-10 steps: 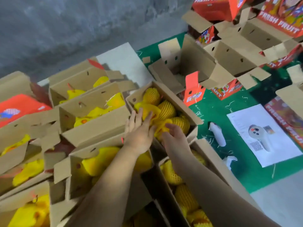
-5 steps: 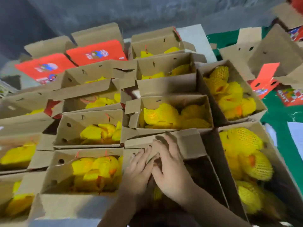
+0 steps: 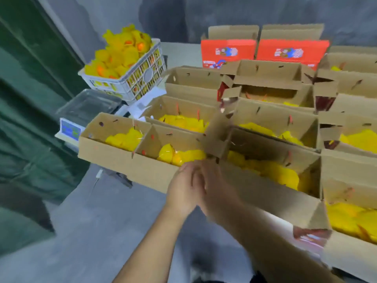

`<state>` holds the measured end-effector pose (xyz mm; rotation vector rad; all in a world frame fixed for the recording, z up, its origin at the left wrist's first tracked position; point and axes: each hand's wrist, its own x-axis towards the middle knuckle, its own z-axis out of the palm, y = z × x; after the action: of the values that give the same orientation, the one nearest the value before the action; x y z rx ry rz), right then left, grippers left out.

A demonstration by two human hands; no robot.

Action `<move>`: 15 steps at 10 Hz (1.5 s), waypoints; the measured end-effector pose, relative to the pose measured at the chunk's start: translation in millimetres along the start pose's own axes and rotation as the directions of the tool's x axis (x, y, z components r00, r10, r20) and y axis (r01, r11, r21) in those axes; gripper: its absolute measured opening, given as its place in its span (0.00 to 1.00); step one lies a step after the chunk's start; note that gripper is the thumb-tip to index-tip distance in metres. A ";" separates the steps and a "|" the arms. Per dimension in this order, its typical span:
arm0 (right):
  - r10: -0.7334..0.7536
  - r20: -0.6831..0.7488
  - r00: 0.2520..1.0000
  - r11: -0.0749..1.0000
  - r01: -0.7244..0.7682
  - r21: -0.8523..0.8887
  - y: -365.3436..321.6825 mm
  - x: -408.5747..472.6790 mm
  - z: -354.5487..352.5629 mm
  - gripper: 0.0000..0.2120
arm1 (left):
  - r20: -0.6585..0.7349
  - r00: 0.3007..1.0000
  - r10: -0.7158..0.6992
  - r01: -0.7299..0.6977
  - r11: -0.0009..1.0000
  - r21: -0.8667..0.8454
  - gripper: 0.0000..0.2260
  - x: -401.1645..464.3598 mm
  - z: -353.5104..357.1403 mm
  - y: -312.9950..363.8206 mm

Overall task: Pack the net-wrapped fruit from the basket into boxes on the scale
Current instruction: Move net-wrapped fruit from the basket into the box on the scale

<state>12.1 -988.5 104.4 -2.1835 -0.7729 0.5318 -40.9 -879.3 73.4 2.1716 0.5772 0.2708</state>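
Bringing my left hand [image 3: 183, 188] and right hand [image 3: 216, 193] together, empty, at the near cardboard box [image 3: 130, 166]; the grip is too blurred to tell. Net-wrapped fruit [image 3: 122, 52] waits in the white basket [image 3: 140, 82] behind the scale [image 3: 87, 107]; I'd reach there next.

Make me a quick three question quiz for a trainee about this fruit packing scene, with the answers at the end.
1. True or false: the white basket is piled with yellow net-wrapped fruit.
2. Multiple choice: where are both hands? A) in the basket B) together at the near edge of the front box C) on the scale
3. Fill in: the two closed boxes at the back are ____ on the front.

Key: 1 true. 2 B; left hand and right hand meet there, though blur hides the grip. 3 red.
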 end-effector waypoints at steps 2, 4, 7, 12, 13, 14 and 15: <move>-0.069 -0.066 0.995 0.995 0.074 0.072 -69.3 41.1 60.4 0.21 | -0.132 0.991 0.013 -0.033 0.988 -0.149 0.08 11.7 -84.7 -49.4; -0.068 0.036 0.997 0.984 0.061 0.170 -94.1 82.2 115.2 0.17 | -0.159 0.987 0.015 0.005 0.992 0.126 0.11 33.0 -129.1 -117.1; 0.025 0.101 0.995 0.983 -0.043 0.178 -143.5 235.7 179.3 0.19 | -0.243 0.943 -0.229 0.207 0.972 -0.113 0.14 157.5 -217.1 -182.2; 0.420 -0.161 0.893 0.906 -0.402 0.133 -199.6 346.7 288.3 0.32 | 0.262 0.932 -0.250 0.141 0.916 0.375 0.17 299.2 -331.3 -341.7; 0.376 -0.265 0.888 0.922 -0.388 0.008 -219.6 349.9 302.5 0.26 | 0.331 0.925 -0.187 0.105 0.963 0.250 0.18 298.6 -346.3 -352.3; 0.369 -0.342 0.864 0.874 -0.448 -0.186 -225.4 330.8 307.1 0.25 | 0.344 0.923 -0.174 0.116 0.976 0.182 0.18 299.2 -359.2 -365.5; 0.439 -0.512 0.738 0.742 -0.619 -0.257 -221.4 303.6 304.6 0.28 | 0.372 0.909 -0.186 0.157 0.982 0.108 0.19 301.0 -374.6 -378.5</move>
<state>-21.8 -510.3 40.5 -2.8079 0.0303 0.1465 -39.9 -271.7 2.8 2.1512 0.5550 -0.2710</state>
